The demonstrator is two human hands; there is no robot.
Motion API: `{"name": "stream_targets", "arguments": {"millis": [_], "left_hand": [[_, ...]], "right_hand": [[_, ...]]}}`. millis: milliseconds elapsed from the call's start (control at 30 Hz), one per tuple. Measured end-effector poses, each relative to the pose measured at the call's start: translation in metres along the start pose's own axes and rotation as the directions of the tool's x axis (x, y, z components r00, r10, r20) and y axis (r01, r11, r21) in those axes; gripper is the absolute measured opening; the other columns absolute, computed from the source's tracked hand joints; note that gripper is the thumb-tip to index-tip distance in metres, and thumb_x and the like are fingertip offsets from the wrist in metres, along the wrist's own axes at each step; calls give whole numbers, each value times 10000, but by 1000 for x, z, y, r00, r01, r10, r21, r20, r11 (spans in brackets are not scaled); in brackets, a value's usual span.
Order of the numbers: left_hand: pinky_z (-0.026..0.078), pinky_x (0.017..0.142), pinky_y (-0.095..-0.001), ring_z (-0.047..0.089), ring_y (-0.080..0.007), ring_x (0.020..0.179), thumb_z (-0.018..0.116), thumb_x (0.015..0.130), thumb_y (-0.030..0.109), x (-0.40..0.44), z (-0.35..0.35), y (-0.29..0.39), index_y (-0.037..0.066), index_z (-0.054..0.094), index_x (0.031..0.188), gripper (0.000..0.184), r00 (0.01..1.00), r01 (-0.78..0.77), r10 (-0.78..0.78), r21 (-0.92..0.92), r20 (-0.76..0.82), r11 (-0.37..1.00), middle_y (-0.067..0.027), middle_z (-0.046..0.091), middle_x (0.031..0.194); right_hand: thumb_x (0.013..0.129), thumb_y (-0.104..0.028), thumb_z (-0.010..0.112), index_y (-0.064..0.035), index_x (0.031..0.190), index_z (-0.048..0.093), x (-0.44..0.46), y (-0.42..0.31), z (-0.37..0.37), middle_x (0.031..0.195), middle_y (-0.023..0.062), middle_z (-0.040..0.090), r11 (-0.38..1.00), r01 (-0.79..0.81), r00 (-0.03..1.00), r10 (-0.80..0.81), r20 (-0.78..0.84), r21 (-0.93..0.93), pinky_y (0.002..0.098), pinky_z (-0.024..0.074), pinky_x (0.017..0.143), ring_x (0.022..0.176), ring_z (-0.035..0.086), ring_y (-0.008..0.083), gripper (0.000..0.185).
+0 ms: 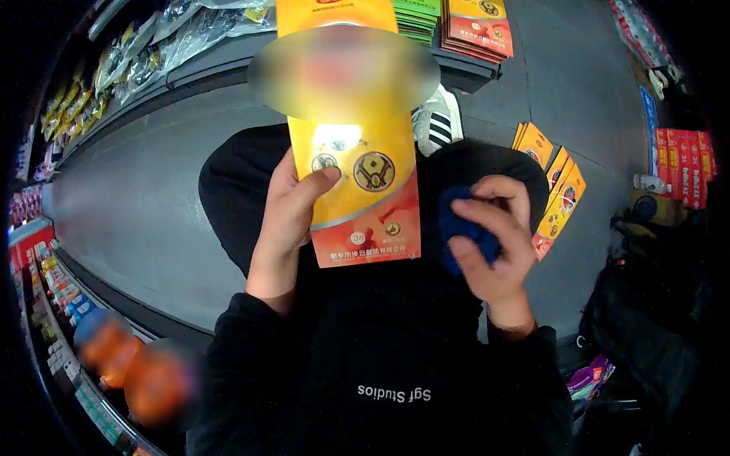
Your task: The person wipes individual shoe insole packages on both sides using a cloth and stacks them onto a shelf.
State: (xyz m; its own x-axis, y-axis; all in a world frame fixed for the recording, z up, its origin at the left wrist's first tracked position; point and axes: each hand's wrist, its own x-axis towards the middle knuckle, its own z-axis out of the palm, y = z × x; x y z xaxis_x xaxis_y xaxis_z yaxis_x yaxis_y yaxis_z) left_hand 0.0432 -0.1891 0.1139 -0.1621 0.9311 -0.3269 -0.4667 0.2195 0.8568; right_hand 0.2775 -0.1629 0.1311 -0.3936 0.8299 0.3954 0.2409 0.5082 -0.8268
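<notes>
My left hand [293, 194] is closed on the edge of a long, flat yellow-and-red printed packet [372, 220], thumb across its front. The packet is upright before my lap, marked 38 near its lower end. Its upper part is blurred. My right hand [498, 243] curls around a bunched dark blue cloth [460, 209], just right of the packet and apart from it. Beyond my right knee, several similar yellow packets [564, 190] lie fanned on the grey floor.
Stacked yellow-red packets [475, 34] and green packets [414, 23] sit on a low dark shelf ahead. Plastic-wrapped goods [152, 61] line that shelf leftward. A striped white shoe [439, 125] is beyond my lap. Red boxes [684, 163] stand at right, bottles [80, 304] at lower left.
</notes>
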Motion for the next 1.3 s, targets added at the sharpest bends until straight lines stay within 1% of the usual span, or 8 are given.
{"name": "stream_targets", "arguments": {"millis": [233, 467, 667, 700, 733, 800, 933, 1300], "left_hand": [[468, 867, -308, 589, -193, 993, 532, 809, 13, -6, 0, -11, -19, 444, 1206, 408, 989, -7, -8, 102, 146, 995, -122, 592, 1119], [461, 875, -299, 571, -173, 1026, 547, 828, -11, -14, -2, -19, -33, 437, 1208, 396, 909, 109, -205, 268, 364, 957, -118, 592, 1131], [447, 891, -296, 560, -169, 1035, 560, 822, -11, -26, -11, -26, -47, 421, 1228, 431, 876, 161, -310, 381, 370, 910, -117, 587, 1139], [440, 899, -296, 552, -168, 1044, 562, 820, -12, -28, -15, -28, -47, 419, 1231, 436, 880, 167, -312, 381, 359, 909, -114, 583, 1145], [433, 906, -296, 544, -167, 1053, 565, 819, -14, -28, -17, -29, -48, 418, 1235, 442, 884, 169, -310, 380, 350, 909, -112, 579, 1152], [423, 915, -293, 532, -164, 1065, 556, 819, -26, -29, -19, -28, -48, 410, 1245, 450, 885, 127, -276, 377, 375, 918, -108, 573, 1163], [422, 915, -288, 530, -163, 1069, 541, 826, -36, -27, -21, -25, -51, 408, 1247, 442, 866, 153, -309, 380, 392, 912, -110, 568, 1171], [452, 883, -310, 573, -165, 1013, 636, 757, 57, 1, -11, -24, -28, 481, 1183, 462, 871, 13, -157, 297, 466, 955, -101, 609, 1081]], "right_hand": [[734, -218, 719, -232, 1117, 634, -8, 8, 38, 1339, 169, 288, 974, 129, 950, -67, 304, -188, 415, 356, 983, 1235, 331, 373, 393], [773, -153, 681, -245, 1153, 619, 42, 30, 22, 1377, 146, 258, 904, -21, 996, 59, 74, -427, 388, 402, 969, 1173, 435, 323, 396], [852, -165, 602, -34, 1088, 597, 109, 76, -13, 1197, 221, 477, 909, -31, 962, -85, -258, -416, 388, 385, 931, 1092, 486, 317, 270], [837, -136, 611, -5, 956, 631, 120, 105, -14, 985, 161, 566, 915, 74, 861, -259, -437, -396, 310, 445, 782, 858, 550, 207, 179], [888, -219, 554, -154, 1156, 613, 123, 99, -38, 1066, 124, 555, 806, 109, 889, -340, -305, -581, 308, 447, 827, 948, 540, 201, 282], [912, -223, 512, -83, 1140, 605, 113, 82, -40, 902, 77, 591, 970, -220, 834, 241, -496, 102, 264, 466, 714, 807, 567, 149, 283], [869, -264, 585, -37, 1096, 617, 74, 59, -40, 1025, 61, 604, 761, -399, 816, 549, -181, 512, 261, 452, 796, 922, 547, 136, 323], [852, -107, 628, 13, 1118, 580, 28, 33, 0, 1025, 41, 631, 649, -422, 884, 451, 126, 633, 252, 447, 831, 936, 562, 94, 296]]}}
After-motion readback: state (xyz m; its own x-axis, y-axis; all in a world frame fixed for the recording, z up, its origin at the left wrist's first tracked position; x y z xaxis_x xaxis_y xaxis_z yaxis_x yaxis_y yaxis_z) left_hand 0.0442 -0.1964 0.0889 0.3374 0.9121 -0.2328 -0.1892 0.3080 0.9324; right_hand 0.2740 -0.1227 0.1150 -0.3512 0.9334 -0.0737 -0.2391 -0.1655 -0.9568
